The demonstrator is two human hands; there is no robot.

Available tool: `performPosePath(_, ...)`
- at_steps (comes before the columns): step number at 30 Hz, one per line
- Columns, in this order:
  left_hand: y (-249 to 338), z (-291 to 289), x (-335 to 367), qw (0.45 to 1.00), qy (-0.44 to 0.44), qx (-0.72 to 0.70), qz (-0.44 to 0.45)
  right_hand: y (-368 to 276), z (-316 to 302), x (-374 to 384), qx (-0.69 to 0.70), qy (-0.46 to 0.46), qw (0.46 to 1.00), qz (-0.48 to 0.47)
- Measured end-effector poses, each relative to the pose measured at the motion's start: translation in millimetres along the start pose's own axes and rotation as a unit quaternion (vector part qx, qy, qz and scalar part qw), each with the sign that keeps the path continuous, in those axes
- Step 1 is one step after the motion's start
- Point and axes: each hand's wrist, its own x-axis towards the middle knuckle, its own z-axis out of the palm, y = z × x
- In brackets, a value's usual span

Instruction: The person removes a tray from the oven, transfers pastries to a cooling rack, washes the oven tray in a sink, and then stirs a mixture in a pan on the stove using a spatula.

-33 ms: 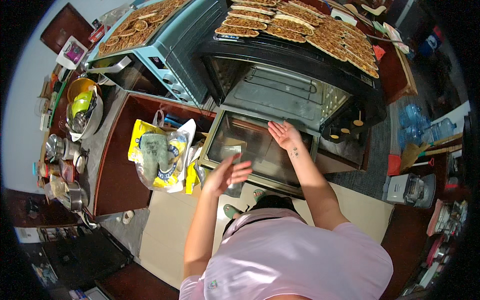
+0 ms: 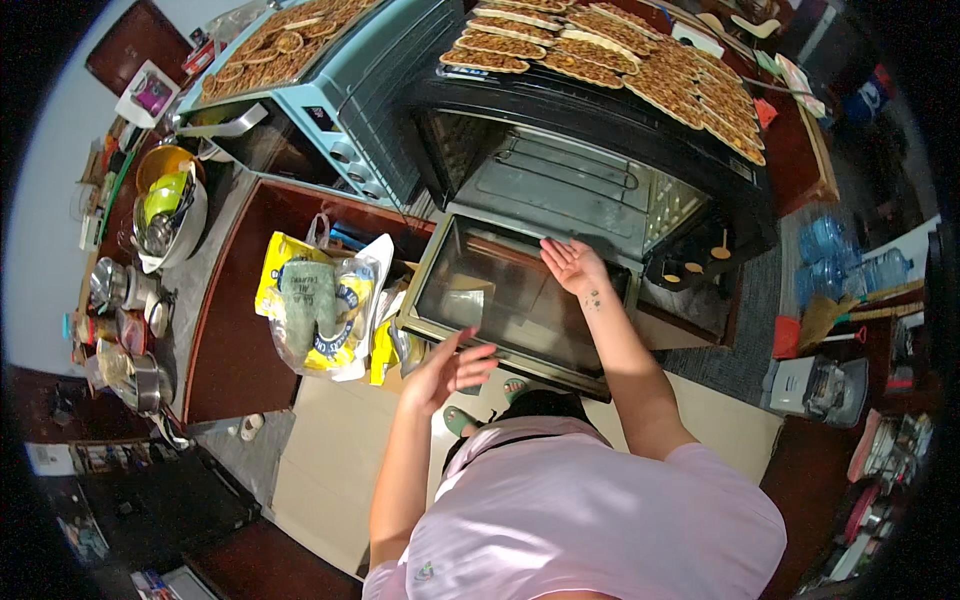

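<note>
Both of my hands are bare and hold nothing. My left hand (image 2: 450,375) is raised with its fingers stretched apart, over the near left edge of the lowered glass oven door (image 2: 510,290). Above the door's right half, my right hand (image 2: 575,266) lies palm up with its fingers extended. Behind the door, the black oven (image 2: 560,185) shows a bare grey inside with a heating element. Oval pastries with a brown nut-like topping (image 2: 590,55) cover the top of that oven. A grey-green oven mitt (image 2: 312,300) rests on yellow and clear plastic bags left of the door.
A light blue oven (image 2: 320,130) with a hanging wire rack and more topped pastries (image 2: 285,50) stands at the back left. Bowls (image 2: 175,225) and pots (image 2: 150,385) crowd the left counter. Blue water bottles (image 2: 825,250) stand at the right beside a red-handled item.
The whole view has shifted slightly. My left hand sits a little further left and lower; both hands remain open and empty.
</note>
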Motion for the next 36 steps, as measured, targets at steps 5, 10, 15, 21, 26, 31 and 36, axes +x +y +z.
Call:
performPosePath(5, -53.3, -10.3, -67.8, 0.992, 0.109, -0.065, 0.012, -14.0, -3.3, 18.3, -0.013, -0.032, 0.999, -0.014)
performPosePath(10, -90.4, -20.8, -86.6, 0.981, 0.158, -0.096, 0.050, -15.6, 9.7, 23.9, 0.009, -0.056, 0.998, -0.009)
performPosePath(15, -93.5, -21.2, -75.3, 0.986, 0.155, -0.059, 0.024, -26.4, 20.5, 18.1, 0.030, -0.030, 0.999, 0.019)
performPosePath(21, -121.7, -22.4, 9.9, 0.985, 0.145, -0.087, -0.025, -16.0, 5.5, 10.2, -0.137, -0.123, 0.983, 0.013)
performPosePath(26, -139.0, -24.2, 41.0, 0.971, 0.141, -0.189, 0.028, -13.6, 9.4, -66.1, -0.338, -0.038, 0.940, -0.037)
performPosePath(31, -103.1, 2.9, 23.4, 0.981, 0.146, -0.108, 0.064, -64.2, -23.2, -139.2, -0.429, 0.034, 0.872, -0.233)
performPosePath(36, -28.2, 64.6, 9.9, 0.988, 0.104, 0.009, 0.115, -105.8, -47.3, -189.5, -0.386, 0.090, 0.862, -0.315)
